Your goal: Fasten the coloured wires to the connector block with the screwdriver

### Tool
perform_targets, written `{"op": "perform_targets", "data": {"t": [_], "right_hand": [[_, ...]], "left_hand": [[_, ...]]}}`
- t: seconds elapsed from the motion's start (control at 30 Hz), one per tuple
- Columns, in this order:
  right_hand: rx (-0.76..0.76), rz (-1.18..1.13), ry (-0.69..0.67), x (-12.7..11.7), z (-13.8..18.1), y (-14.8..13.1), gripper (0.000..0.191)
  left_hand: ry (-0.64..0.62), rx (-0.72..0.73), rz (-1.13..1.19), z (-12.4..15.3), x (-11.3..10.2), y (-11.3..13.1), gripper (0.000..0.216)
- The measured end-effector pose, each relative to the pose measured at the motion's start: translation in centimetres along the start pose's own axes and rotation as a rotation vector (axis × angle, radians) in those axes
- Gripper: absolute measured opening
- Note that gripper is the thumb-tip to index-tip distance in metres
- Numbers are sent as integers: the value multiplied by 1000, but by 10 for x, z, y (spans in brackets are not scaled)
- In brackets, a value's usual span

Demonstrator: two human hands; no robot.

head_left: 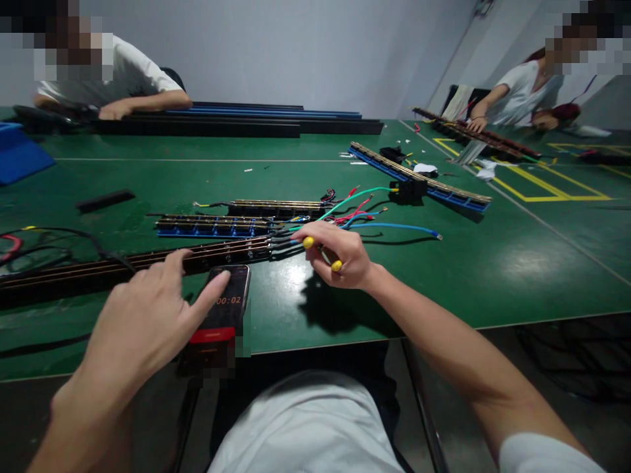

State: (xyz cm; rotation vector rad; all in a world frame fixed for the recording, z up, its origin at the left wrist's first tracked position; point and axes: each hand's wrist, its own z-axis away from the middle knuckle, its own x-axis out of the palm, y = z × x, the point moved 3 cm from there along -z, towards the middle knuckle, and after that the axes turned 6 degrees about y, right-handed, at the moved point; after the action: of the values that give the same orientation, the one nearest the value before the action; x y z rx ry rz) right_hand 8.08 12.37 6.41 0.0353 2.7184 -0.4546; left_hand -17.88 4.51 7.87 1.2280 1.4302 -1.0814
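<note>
My left hand [142,315] rests over a black phone [224,309] at the table's near edge, thumb on its screen, which shows a running timer; the forefinger touches a long black rail with copper strips [148,261]. The fingers are spread. My right hand [340,253] is closed on a yellow-handled tool [323,253], its tip at the rail's right end where coloured wires [374,213] come out. Beyond lie a shorter blue rail piece [211,226] and a black one [276,208].
The green table [493,263] ends near me. A long blue rail [419,177] lies diagonally at right. Black and blue profiles [236,121] lie at the back. One person leans on the far left, another works at the far right. Cables [29,246] lie left.
</note>
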Motion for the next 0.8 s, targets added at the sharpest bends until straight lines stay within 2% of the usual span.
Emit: {"op": "perform_targets", "data": {"t": [0.07, 0.13, 0.23, 0.33, 0.4, 0.57, 0.67, 0.8], "right_hand": [[-112, 12, -111, 7, 2, -3, 39], [-161, 43, -225, 14, 4, -4, 39], [-180, 95, -313, 18, 8, -4, 36], [-200, 127, -315, 17, 8, -5, 37], [-222, 166, -289, 16, 9, -5, 37], [-236, 214, -173, 13, 7, -8, 44], [-159, 214, -72, 4, 4, -7, 48], [-13, 156, 172, -16, 6, -3, 50]], "left_hand": [[-125, 15, -68, 12, 7, 2, 97], [-153, 54, -92, 16, 12, 9, 97], [-154, 79, -68, 15, 18, 20, 100], [-72, 89, 3, 12, 23, 28, 94], [-47, 77, 45, 10, 27, 30, 91], [-79, 82, 88, 10, 32, 26, 92], [-68, 142, 142, 10, 32, 21, 91], [-106, 246, 247, 7, 34, 8, 91]]}}
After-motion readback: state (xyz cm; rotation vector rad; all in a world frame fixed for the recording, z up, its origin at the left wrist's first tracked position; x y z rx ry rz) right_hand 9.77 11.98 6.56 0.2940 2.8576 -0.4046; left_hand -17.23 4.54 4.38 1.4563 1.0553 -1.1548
